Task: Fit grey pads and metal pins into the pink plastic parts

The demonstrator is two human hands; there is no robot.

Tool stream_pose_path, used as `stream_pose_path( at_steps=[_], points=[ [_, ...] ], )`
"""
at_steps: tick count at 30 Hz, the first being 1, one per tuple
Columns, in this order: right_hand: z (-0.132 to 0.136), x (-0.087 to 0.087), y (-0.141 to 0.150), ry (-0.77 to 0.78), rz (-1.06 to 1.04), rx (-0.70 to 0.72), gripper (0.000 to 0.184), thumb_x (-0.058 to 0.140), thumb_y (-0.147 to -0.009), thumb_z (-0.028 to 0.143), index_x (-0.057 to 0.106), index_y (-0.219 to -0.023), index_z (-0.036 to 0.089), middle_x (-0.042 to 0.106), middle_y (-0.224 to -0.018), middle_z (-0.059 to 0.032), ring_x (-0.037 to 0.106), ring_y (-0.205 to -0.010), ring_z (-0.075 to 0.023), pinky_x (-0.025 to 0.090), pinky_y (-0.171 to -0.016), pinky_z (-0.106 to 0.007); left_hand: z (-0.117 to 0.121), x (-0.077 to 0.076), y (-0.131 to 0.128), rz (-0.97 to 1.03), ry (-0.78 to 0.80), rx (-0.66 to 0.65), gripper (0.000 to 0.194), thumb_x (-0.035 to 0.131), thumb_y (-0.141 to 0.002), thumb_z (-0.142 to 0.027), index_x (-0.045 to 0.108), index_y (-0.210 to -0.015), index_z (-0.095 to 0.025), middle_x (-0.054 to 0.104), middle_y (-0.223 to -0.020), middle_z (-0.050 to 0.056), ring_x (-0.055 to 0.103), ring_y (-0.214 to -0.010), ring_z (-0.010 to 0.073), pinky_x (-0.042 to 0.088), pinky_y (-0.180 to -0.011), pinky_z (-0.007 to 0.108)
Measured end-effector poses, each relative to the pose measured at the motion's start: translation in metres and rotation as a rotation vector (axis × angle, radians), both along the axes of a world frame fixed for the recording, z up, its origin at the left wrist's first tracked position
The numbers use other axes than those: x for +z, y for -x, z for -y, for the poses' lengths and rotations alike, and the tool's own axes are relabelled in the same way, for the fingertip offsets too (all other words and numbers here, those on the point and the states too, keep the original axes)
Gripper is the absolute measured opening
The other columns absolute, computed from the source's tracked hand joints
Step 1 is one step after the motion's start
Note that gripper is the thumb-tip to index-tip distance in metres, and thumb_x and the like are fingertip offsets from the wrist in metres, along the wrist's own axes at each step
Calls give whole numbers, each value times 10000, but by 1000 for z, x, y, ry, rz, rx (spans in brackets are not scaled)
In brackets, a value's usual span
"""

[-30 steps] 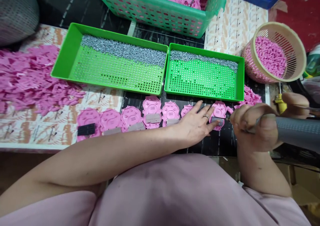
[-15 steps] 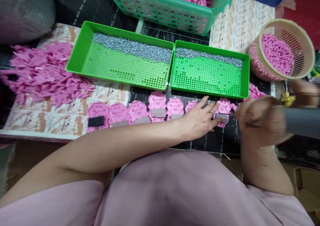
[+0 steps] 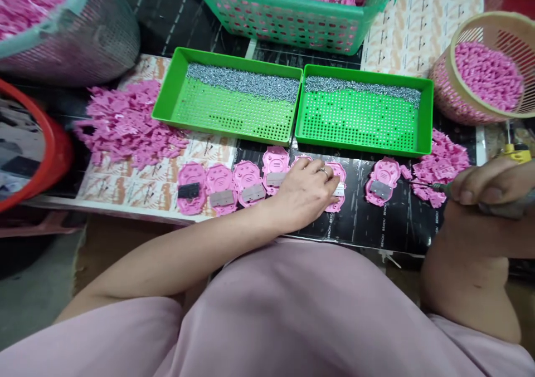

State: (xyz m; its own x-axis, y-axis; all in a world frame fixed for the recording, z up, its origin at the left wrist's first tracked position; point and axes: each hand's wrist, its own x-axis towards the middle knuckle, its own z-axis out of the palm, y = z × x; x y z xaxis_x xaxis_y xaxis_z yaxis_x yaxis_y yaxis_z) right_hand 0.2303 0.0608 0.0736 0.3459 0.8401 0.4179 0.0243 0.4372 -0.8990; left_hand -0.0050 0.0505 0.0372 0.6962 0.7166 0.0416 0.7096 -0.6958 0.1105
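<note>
My left hand [image 3: 307, 193] lies over the row of pink plastic housings, palm down, its fingers curled on the left edge of one pink plastic housing [image 3: 339, 172] with a light strip across it. The fingertips are partly hidden. Another housing [image 3: 385, 172] with a grey plate lies apart to the right. More housings [image 3: 249, 179] stretch leftward, most bearing grey plates, the leftmost a black one. My right hand [image 3: 489, 185] is closed around a screwdriver [image 3: 438, 187], whose thin shaft points left over a heap of small pink parts [image 3: 445, 160].
Two green trays [image 3: 228, 135] of screws stand behind the row. Beyond them is a green basket [image 3: 288, 15] of pink parts. A cream basket [image 3: 445, 76] is at right. A pink heap [image 3: 134, 123], a grey basket [image 3: 96, 43] and a red-rimmed container [image 3: 58, 148] are at left.
My left hand has moved off the grey-plated housing to the neighbour on its left, its fingers now curled. My right hand has shifted right, and the view has swung left.
</note>
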Motion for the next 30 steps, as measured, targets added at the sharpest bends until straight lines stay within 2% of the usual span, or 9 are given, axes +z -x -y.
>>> stream_pose_path(
  at_steps=[5,10,14,17,21,25,28,30],
  points=[
    [4,2,-1,-22,-18,0,540,715,-693,530,418,-408,181,344,-377,27,397,-317,-87,296,-321,-228,0,-7,1,10,48,12,243,544,-960,-339,684,-1047,-160,676,-976,70,558,-929,237,351,-776,363],
    [7,-5,-2,-2,-41,-19,414,673,-720,444,502,-457,175,395,-401,21,441,-346,-102,327,-349,-235,-4,-4,8,96,83,37,264,536,-966,-360,688,-1087,-181,673,-1014,58,553,-947,217,365,-791,345],
    [5,-9,-6,-26,-71,34,429,670,-727,447,481,-452,177,394,-403,29,465,-353,-113,349,-334,-254,-2,-2,11,125,96,47,261,524,-973,-350,688,-1098,-188,676,-1042,54,556,-978,214,379,-823,342],
    [3,-10,-5,-65,-59,-31,462,662,-712,433,425,-397,192,359,-357,32,421,-313,-109,302,-298,-257,3,-3,10,80,66,-1,220,533,-966,-296,690,-1070,-181,685,-1046,62,561,-987,226,373,-827,360],
    [4,-8,-1,-41,-45,-98,441,641,-711,444,442,-400,203,356,-369,32,406,-315,-110,297,-303,-268,10,-7,7,26,7,-52,194,540,-953,-240,676,-1051,-143,690,-1018,75,572,-942,232,371,-795,363],
    [-2,-12,-7,-39,-45,-4,412,632,-722,464,502,-439,194,388,-395,25,448,-335,-127,337,-319,-273,7,-10,1,11,-2,-61,172,540,-936,-188,664,-1042,-137,686,-1002,83,578,-925,227,376,-776,358],
    [-13,-17,-17,-156,-30,44,429,563,-749,469,461,-429,201,351,-376,34,402,-295,-107,266,-281,-243,1,-9,-8,1,-1,-61,187,516,-929,-131,660,-1049,-132,687,-1002,86,584,-933,232,381,-772,358],
    [-17,-17,-23,-203,-21,95,352,527,-742,452,521,-493,204,382,-433,35,436,-329,-109,301,-300,-254,-3,-9,-13,-10,2,-72,205,507,-927,-100,657,-1066,-119,690,-1004,89,587,-942,235,383,-764,356]
  ],
)
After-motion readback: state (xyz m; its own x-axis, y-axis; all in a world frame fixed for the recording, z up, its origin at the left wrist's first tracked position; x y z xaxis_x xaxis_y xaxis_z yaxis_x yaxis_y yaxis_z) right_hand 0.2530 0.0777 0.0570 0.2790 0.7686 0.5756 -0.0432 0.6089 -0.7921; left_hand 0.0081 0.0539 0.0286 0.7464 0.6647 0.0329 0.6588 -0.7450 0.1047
